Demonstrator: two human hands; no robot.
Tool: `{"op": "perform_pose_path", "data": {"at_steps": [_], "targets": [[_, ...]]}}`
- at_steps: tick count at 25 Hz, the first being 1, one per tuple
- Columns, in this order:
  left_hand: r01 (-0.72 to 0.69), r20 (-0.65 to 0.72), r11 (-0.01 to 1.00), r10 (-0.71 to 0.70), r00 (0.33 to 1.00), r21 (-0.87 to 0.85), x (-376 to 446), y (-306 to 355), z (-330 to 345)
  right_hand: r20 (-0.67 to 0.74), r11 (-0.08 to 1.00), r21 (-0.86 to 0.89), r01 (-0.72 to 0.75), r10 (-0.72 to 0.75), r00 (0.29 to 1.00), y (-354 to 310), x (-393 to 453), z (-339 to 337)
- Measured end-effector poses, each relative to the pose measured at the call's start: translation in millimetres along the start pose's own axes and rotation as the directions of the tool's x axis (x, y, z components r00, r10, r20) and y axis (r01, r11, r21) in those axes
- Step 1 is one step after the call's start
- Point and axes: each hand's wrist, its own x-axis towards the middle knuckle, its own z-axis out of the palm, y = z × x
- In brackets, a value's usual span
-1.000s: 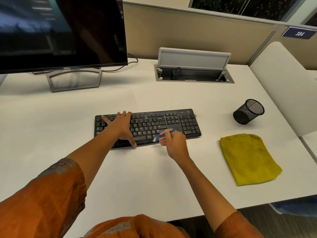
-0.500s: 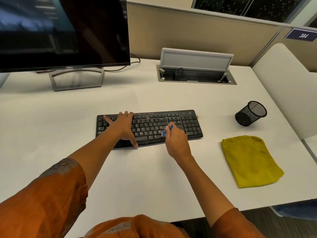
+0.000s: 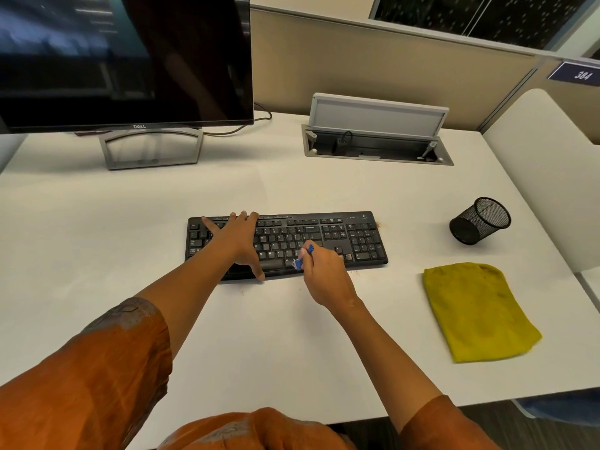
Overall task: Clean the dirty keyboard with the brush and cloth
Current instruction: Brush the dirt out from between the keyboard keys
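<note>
Right hand (image 3: 324, 274) gripping the brush (image 3: 303, 258) has slid toward the keyboard's (image 3: 357, 238) near edge; left hand (image 3: 238, 241) stays flat

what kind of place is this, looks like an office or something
Most likely an office workstation in a shared workspace. A monitor stands on a white desk, a partition wall bears a number plate, and a cable box is set into the desk.
</note>
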Motion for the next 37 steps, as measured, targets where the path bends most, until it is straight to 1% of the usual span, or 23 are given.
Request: {"op": "perform_pose_path", "data": {"at_steps": [5, 8, 9, 10, 13, 14, 15, 18, 19, 20, 23, 25, 27, 29, 30, 31, 33, 34, 37], "targets": [[0.001, 0.000, 1.000, -0.001, 1.000, 0.011, 0, 1, -1, -0.014, 1.000, 0.024, -0.020, 0.020, 1.000, -5, 9, 0], [0.004, -0.003, 1.000, -0.004, 1.000, 0.018, 0, 0, 0, -0.014, 0.995, -0.096, -0.028, 0.027, 1.000, -6, 8, 2], [0.004, -0.001, 1.000, -0.004, 1.000, 0.018, 0, 0, 0, -0.013, 0.994, -0.105, -0.027, 0.026, 1.000, -8, 10, 1], [0.003, 0.000, 1.000, -0.003, 1.000, 0.017, 0, 0, 1, -0.015, 0.996, -0.078, -0.033, 0.032, 0.999, -9, 14, 0], [-0.001, -0.005, 1.000, 0.001, 1.000, 0.024, 0, -1, 1, -0.054, 0.994, 0.095, -0.060, 0.066, 0.996, -10, 28, -3], [-0.001, -0.005, 1.000, 0.001, 1.000, 0.025, 0, -1, 1, -0.061, 0.992, 0.107, -0.064, 0.070, 0.996, -10, 30, -4], [-0.001, -0.005, 1.000, 0.001, 1.000, 0.023, 0, -1, 1, -0.051, 0.994, 0.085, -0.065, 0.070, 0.996, -9, 32, -4], [-0.001, -0.008, 1.000, 0.001, 1.000, 0.019, 0, -1, 1, 0.041, 0.992, -0.080, -0.095, 0.099, 0.994, -6, 32, -6], [-0.002, -0.009, 1.000, 0.002, 1.000, 0.023, 1, -1, 1, 0.039, 0.990, -0.093, -0.107, 0.111, 0.993, -5, 31, -6], [-0.003, -0.008, 1.000, 0.003, 1.000, 0.025, 1, -1, 1, 0.016, 0.991, -0.061, -0.118, 0.119, 0.993, -5, 32, -6], [0.005, -0.003, 0.999, -0.005, 1.000, 0.033, 0, 0, 0, -0.063, 0.981, 0.162, -0.105, 0.116, 0.991, -10, 30, -4], [0.011, 0.004, 0.999, -0.011, 1.000, 0.041, 0, 0, 0, -0.056, 0.972, 0.222, -0.074, 0.088, 0.995, -16, 26, 0], [0.011, 0.007, 0.999, -0.012, 1.000, 0.046, 0, 1, 0, -0.030, 0.984, 0.162, -0.070, 0.076, 0.997, -21, 20, 5], [0.012, 0.003, 0.998, -0.012, 1.000, 0.055, 0, 2, -1, -0.031, 0.998, 0.005, -0.069, 0.069, 0.997, -24, 13, 8], [0.014, 0.002, 0.998, -0.014, 1.000, 0.059, 0, 2, -1, -0.046, 0.997, -0.046, -0.068, 0.066, 0.997, -25, 11, 11], [0.015, 0.003, 0.998, -0.015, 1.000, 0.062, 1, 3, -1, -0.067, 0.997, -0.042, -0.067, 0.064, 0.996, -27, 10, 11], [0.019, 0.009, 0.998, -0.019, 1.000, 0.067, 1, 4, -2, -0.099, 0.998, 0.045, -0.052, 0.056, 0.994, -28, 10, 11], [0.019, 0.009, 0.997, -0.020, 1.000, 0.069, 1, 4, -2, -0.084, 0.997, 0.066, -0.041, 0.046, 0.995, -27, 11, 11], [0.018, 0.009, 0.997, -0.018, 1.000, 0.077, 0, 5, -3, 0.043, 0.993, 0.100, -0.061, 0.057, 0.997, -19, 11, 11]]}}
